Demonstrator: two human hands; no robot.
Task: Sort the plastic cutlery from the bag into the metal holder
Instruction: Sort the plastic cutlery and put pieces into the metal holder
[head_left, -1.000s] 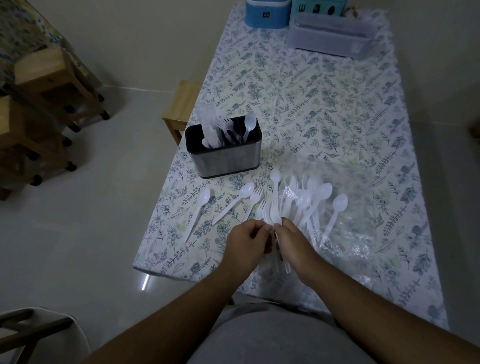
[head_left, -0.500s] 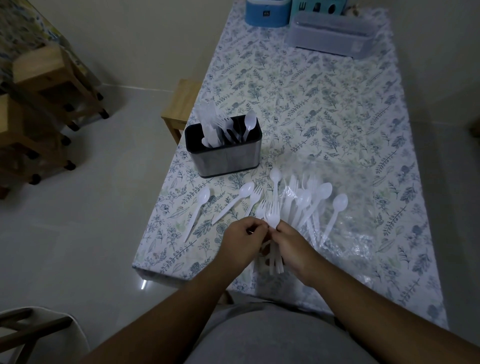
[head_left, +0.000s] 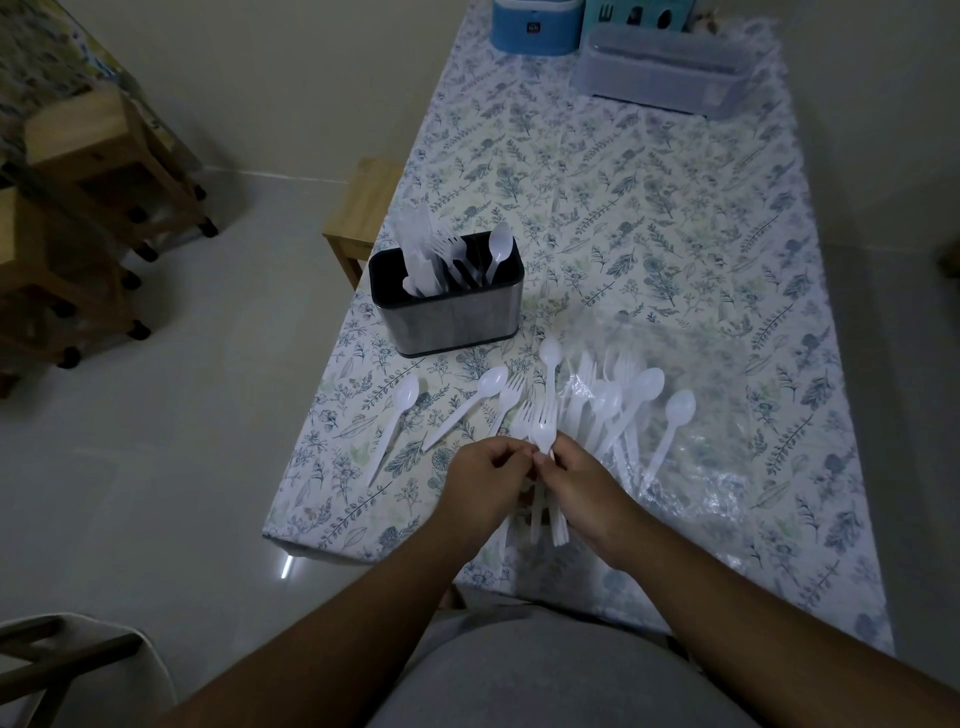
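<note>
A metal holder (head_left: 451, 306) stands toward the table's (head_left: 675, 218) left edge with knives, forks and one spoon upright in it. Nearer the person, loose spoons (head_left: 397, 423) lie on the cloth. The left hand (head_left: 480, 486) and right hand (head_left: 582, 491) meet, together pinching a bunch of white forks (head_left: 544, 426). More cutlery lies on the clear bag (head_left: 727, 447) to the right.

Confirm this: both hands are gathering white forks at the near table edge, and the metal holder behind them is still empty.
Not empty. The head view shows the metal holder already holding white cutlery, a spoon among it. The rest stands: left hand and right hand grip a bunch of forks at the near edge.
</note>
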